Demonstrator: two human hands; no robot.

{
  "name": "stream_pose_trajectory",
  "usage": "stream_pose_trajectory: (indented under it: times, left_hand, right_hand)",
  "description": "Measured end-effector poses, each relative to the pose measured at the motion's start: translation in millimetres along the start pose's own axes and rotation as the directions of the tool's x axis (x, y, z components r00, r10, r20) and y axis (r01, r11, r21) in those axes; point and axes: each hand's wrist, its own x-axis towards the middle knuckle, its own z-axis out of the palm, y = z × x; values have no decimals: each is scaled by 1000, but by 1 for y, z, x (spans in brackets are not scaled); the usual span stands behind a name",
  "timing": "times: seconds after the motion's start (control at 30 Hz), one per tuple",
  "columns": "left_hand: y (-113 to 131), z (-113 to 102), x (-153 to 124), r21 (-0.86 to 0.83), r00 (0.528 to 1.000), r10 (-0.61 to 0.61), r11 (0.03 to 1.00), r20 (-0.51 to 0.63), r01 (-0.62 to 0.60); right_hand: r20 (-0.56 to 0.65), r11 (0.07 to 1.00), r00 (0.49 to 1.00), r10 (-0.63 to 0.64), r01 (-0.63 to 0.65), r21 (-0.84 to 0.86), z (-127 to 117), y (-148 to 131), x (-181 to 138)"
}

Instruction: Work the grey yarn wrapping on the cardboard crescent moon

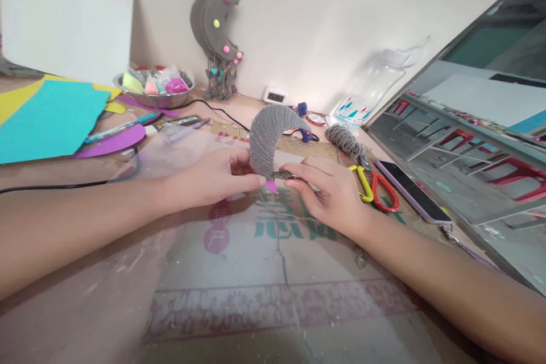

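A crescent moon shape (268, 133) wound with grey yarn stands upright above the table in the middle. Bare purple shows at its lower tip. My left hand (217, 177) is closed on its lower left side, between thumb and fingers. At the lower tip, my right hand (326, 187) pinches a small length of grey yarn (281, 175) between thumb and fingertips. A thin grey strand hangs below onto a clear sheet (239, 267) over printed cardboard. Part of the crescent's lower end is hidden by my fingers.
To the right lie a grey yarn skein (344, 141), scissors with red and yellow handles (384, 193) and a phone (412, 190). A plastic bottle (362, 94) and small clock (275, 95) stand behind. Coloured sheets (51, 119) and a metal bowl (157, 99) are left; a decorated grey moon (217, 28) hangs behind.
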Motion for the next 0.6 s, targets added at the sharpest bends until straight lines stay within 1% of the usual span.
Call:
stream_pose_trajectory:
  times: [0.33,0.6]
  left_hand:
    - [0,0,3,32,996,82,996,-20,-81]
    - [5,2,1,-7,999,35,999,-11,-35]
  right_hand:
    - [0,1000,1000,3,-3,-4,-1,0,-1]
    - [-3,999,1000,17,-17,-27,0,0,-2]
